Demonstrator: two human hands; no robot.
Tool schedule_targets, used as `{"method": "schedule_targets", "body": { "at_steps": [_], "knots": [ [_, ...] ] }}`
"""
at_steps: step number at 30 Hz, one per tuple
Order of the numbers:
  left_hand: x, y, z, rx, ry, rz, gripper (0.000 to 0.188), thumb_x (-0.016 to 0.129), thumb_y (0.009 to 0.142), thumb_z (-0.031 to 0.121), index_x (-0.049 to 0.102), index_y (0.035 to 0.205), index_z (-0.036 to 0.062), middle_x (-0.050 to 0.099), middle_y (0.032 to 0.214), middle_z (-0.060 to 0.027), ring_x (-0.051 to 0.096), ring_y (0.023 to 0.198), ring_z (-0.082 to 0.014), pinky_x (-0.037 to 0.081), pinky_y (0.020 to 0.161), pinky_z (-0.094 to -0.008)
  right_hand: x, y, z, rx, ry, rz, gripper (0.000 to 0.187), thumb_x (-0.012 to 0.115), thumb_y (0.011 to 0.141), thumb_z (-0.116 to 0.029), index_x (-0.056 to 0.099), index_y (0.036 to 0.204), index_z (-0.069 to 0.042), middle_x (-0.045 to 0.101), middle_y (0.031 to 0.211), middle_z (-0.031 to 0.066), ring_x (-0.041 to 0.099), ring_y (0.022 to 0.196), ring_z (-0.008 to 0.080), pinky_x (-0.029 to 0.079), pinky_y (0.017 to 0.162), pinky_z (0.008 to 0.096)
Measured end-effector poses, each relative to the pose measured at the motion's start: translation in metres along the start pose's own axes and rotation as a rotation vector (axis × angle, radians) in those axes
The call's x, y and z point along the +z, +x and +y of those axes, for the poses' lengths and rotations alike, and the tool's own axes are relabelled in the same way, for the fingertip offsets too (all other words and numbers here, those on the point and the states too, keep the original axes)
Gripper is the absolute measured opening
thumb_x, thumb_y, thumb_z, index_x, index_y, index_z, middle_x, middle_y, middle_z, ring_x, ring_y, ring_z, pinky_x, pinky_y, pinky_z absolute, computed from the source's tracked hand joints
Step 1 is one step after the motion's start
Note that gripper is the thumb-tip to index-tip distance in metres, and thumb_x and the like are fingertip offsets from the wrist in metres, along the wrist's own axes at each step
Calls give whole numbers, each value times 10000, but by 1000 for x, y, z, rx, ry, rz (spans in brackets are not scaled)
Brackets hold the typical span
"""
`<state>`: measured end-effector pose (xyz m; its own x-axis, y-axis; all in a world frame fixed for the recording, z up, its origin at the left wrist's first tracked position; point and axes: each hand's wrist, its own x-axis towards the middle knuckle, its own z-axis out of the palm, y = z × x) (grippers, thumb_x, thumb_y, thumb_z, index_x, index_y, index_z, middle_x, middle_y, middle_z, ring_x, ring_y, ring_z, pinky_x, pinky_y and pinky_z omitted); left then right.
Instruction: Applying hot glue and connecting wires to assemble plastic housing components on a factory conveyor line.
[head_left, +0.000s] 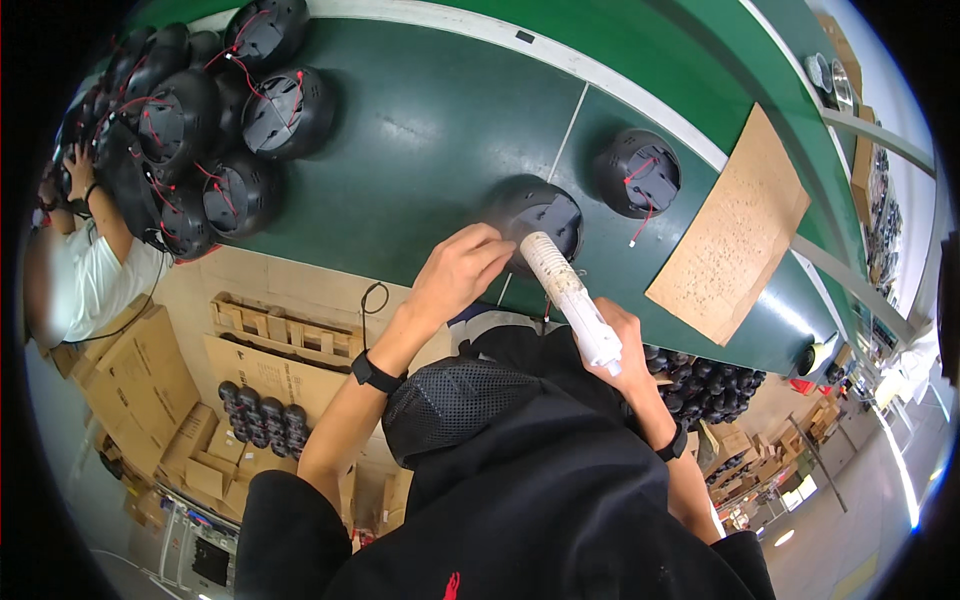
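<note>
My right hand [622, 343] is closed around a white electric screwdriver [568, 300] with a ribbed, stained body. The tool slants across the view, its ribbed end overlapping a round black plastic housing [556, 218] on the green table. At the near left side of that housing is my left hand [462, 270], thumb and fingertips pinched together. Whatever they pinch, if anything, is too small to make out. The screwdriver and my left hand hide part of the housing. Farther right, a similar housing [645, 178] lies with its recessed side up and a red wire hanging out.
A brown cardboard sheet [735, 235] scattered with small dark bits lies at the table's right. Many black housings [180, 120] with red wires crowd the far left, where a co-worker's hand [80, 172] touches them. More dark parts [705, 388] sit below the table's near edge.
</note>
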<state>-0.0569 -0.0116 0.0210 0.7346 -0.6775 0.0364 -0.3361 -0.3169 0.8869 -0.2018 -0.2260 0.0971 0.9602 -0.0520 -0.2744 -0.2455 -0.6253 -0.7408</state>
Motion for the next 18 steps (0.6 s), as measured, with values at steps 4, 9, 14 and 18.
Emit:
{"method": "schedule_targets", "body": {
  "at_steps": [4, 9, 14, 18],
  "knots": [
    [1, 0, -1, 26, 7, 24, 160, 733, 809, 3, 706, 967, -7, 625, 901, -94, 644, 781, -261, 532, 698, -350, 0, -2, 1, 102, -28, -68, 253, 702, 759, -140, 662, 966, 1, 667, 871, 174, 669, 787, 380, 523, 681, 416],
    [2, -1, -2, 21, 0, 25, 160, 732, 809, -2, 705, 967, -8, 624, 905, -91, 643, 778, -259, 529, 695, -348, 0, -2, -1, 115, -23, -66, 242, 700, 774, -147, 664, 963, -1, 667, 870, 175, 671, 785, 380, 522, 679, 414],
    [2, -2, -2, 21, -9, 25, 162, 732, 809, -4, 703, 969, -11, 623, 908, -93, 644, 783, -261, 528, 697, -348, 1, -4, 0, 101, -5, -52, 250, 696, 772, -156, 654, 957, 6, 652, 850, 179, 659, 765, 387, 513, 663, 414],
    [3, -2, -3, 18, -12, 30, 172, 733, 808, -7, 703, 977, -12, 626, 910, -97, 646, 787, -264, 529, 698, -347, 2, -5, 3, 102, -26, -64, 259, 692, 767, -168, 645, 950, 10, 634, 830, 183, 645, 750, 395, 506, 655, 419]
  ]
}}
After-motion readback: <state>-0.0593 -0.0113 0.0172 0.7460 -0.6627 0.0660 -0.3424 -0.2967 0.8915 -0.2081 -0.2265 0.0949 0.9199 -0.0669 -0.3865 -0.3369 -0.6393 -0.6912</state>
